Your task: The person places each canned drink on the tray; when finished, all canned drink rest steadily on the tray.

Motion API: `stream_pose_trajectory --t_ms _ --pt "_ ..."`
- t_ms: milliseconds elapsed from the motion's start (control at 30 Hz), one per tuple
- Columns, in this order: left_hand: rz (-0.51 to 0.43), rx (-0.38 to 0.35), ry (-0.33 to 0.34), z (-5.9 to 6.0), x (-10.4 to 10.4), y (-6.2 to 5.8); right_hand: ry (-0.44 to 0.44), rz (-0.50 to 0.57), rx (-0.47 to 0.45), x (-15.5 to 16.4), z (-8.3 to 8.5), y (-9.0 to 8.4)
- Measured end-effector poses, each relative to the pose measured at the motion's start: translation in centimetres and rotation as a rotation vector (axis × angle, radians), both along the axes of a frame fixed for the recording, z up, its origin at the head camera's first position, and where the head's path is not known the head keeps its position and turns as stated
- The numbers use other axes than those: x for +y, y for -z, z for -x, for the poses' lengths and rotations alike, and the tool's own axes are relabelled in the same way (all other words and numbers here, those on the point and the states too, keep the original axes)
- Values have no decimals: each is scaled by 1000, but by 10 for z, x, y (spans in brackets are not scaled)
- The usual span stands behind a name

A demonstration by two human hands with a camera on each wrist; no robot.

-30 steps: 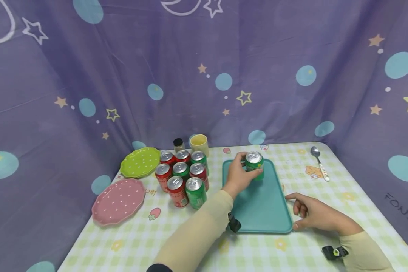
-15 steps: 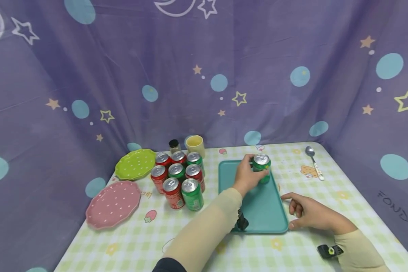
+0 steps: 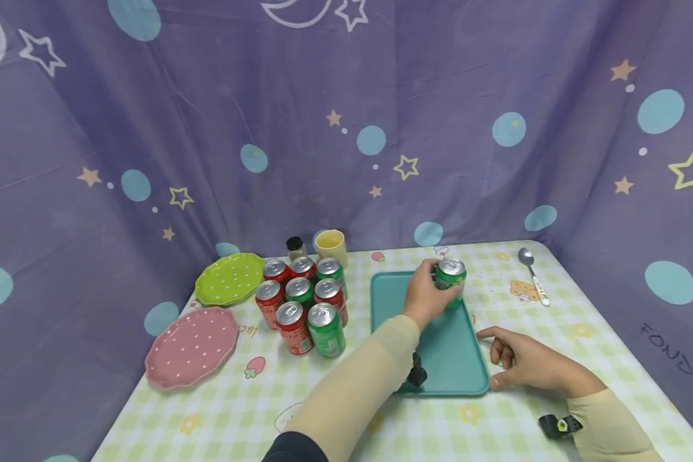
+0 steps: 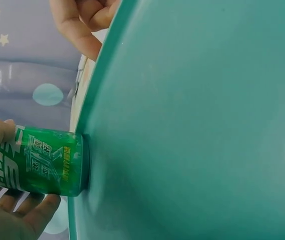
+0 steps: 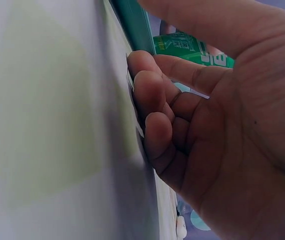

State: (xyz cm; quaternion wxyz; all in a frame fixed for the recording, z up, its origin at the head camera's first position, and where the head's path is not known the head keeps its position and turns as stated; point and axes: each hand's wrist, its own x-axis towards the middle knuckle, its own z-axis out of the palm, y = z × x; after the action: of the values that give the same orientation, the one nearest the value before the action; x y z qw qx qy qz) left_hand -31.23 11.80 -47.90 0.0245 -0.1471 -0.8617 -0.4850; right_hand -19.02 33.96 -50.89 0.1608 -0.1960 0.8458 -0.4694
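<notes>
My left hand grips a green soda can upright at the far right corner of the teal tray. In the left wrist view the green can has its base close against the tray's raised rim, thumb on one side and fingers on the other. My right hand rests beside the tray's right side, holding nothing. Its index fingertip and thumb are right at the rim, and the other fingers are loosely bent, as the right wrist view of the hand shows.
Several red and green soda cans stand grouped left of the tray. Behind them are a yellow cup and a black-capped jar. A green plate and a pink plate lie at left, a spoon at right.
My left hand has moved the green can rightward across the tray's far end to its right corner. The right hand stays by the rim. The head view has shifted slightly.
</notes>
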Motion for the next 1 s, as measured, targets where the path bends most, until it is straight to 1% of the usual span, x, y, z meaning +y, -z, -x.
stream_pose_trajectory --t_ms 233,533,700,833,900,1000 --pt "17 13 -5 3 0 0 -3 -11 11 -2 0 -1" --pt "47 -5 -7 4 -2 -1 -3 -21 8 -5 1 -3" --pt "56 -28 25 3 -5 -1 -3 -20 6 -5 2 -2" --pt "24 -53 56 -1 -9 -3 3 -26 8 -4 1 -2" --pt "6 -46 63 -4 -13 -4 1 -30 12 -3 1 -2" --pt "-34 -23 78 -13 -22 -11 2 -38 11 -1 0 -1"
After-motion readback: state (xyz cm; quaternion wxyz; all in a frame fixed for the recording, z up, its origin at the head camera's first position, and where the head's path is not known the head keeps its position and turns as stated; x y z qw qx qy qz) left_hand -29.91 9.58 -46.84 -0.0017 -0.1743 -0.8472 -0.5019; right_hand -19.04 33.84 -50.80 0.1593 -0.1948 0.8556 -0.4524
